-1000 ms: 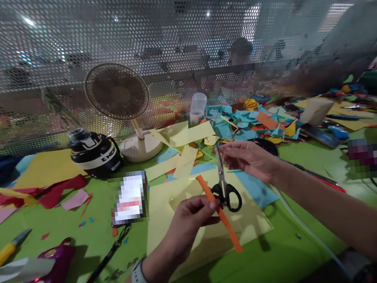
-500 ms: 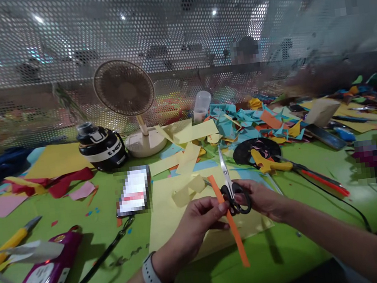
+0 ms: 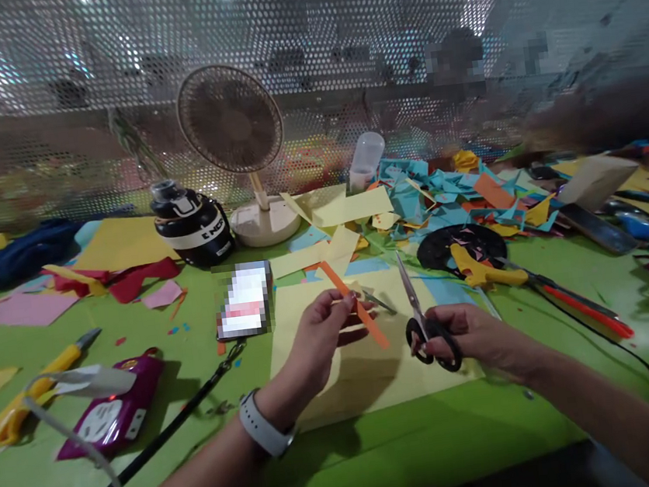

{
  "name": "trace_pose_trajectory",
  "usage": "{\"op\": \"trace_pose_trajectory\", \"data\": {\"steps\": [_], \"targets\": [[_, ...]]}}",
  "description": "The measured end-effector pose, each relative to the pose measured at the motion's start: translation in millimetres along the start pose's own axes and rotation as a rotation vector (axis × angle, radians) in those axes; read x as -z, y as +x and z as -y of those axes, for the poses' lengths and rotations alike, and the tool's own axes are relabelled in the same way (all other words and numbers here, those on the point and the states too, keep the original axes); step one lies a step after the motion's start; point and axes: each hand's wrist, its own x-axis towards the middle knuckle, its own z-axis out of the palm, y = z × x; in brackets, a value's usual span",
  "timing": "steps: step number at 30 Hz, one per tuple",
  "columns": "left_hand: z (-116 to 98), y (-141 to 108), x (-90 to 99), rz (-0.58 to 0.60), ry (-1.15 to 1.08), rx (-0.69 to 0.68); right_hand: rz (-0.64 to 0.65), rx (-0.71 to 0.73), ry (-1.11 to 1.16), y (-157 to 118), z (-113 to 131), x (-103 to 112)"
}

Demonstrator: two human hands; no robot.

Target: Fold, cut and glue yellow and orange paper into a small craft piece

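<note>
Between the thumb and fingers of my left hand [image 3: 330, 333] is a narrow orange paper strip [image 3: 374, 326], slanting down to the right. My right hand [image 3: 468, 334] grips black-handled scissors [image 3: 413, 296], with the blades pointing up and away. The scissors are to the right of the strip, apart from it. Beneath both hands lies a large yellow paper sheet [image 3: 341, 392] on the green table [image 3: 418, 444]. A small dark pointed object [image 3: 379, 300] shows behind my left fingers; I cannot make out what it is.
A phone [image 3: 246, 299], a fan [image 3: 232, 121] and a black bottle [image 3: 194, 227] stand or lie at the left. Blue paper scraps [image 3: 413, 194] are heaped at the back. Yellow-handled scissors [image 3: 483, 271] rest by a black dish [image 3: 431, 251]. A purple device [image 3: 114, 408] lies front left.
The scissors have moved right, away from the orange strip. The strip has swung to a flatter slant in my left hand, with its lower end higher. The camera view has shifted.
</note>
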Motion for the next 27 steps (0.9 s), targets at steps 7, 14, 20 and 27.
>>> {"op": "trace_pose_trajectory", "data": {"steps": [7, 14, 20, 27], "targets": [[-4, 7, 4.7, -0.052, -0.065, -0.051, -0.056, 0.005, 0.091, 7, -10, -14], [-19, 15, 22.2, -0.106, -0.113, -0.119, -0.047, -0.008, 0.013, 18, -13, -17], [-21, 16, 29.1, -0.136, -0.114, -0.094, 0.03, -0.038, -0.118, 19, -16, -25], [-18, 15, 27.1, -0.175, -0.171, -0.031, 0.034, -0.097, -0.208, 19, -20, -32]]}}
